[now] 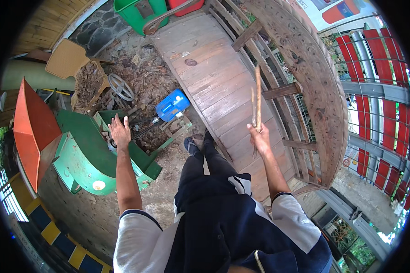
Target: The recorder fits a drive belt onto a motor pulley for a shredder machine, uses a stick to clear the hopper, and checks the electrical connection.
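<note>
My right hand (260,139) is closed around two thin, dry sticks (258,98) that point up and away over the wooden bench. My left hand (120,132) has its fingers spread and holds nothing. It is over the green metal machine (91,157), close to its inner edge; whether it touches the metal cannot be told. An orange hopper (37,129) rises from the machine's left side. A blue motor (172,105) sits at its far right, beside dark belts or bars that run toward my left hand.
A slatted wooden bench (223,77) with a carved backrest (314,91) runs along my right. Dry leaves (155,68) cover the ground around a grey wheel (120,87) and a tan chair (68,59). Green (141,13) and red bins (187,5) stand at the back.
</note>
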Demonstrator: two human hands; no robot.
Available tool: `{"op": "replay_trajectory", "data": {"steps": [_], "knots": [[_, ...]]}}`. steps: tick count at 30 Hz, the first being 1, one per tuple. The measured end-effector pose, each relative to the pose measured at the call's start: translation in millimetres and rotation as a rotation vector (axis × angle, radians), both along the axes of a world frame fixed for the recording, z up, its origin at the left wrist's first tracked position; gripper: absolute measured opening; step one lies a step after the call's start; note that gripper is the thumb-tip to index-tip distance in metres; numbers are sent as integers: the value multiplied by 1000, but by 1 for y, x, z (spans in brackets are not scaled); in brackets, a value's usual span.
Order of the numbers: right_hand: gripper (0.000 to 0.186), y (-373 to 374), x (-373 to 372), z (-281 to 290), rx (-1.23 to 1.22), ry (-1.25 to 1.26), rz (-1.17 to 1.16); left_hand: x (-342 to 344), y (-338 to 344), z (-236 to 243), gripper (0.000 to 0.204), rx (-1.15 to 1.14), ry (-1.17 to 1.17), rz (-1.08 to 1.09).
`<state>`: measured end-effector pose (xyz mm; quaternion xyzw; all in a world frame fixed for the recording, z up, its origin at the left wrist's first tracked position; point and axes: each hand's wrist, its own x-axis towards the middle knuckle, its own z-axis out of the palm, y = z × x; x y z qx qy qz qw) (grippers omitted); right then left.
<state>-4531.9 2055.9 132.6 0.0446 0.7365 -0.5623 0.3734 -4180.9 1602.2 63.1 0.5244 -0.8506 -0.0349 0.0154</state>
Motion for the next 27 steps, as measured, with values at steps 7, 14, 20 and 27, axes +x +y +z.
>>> {"op": "replay_trajectory", "data": {"steps": [7,14,20,27], "knots": [[19,-39,37,-6,1,-29,112,14,-10,-1,64,-80,18,-159],[23,-66,40,-10,6,125,190,12,-15,-3,62,-37,1,-168],[31,-95,52,-36,70,165,291,25,-12,-6,56,-25,67,-145],[35,-138,23,-98,274,404,540,-4,38,28,49,-38,303,-132]]}}
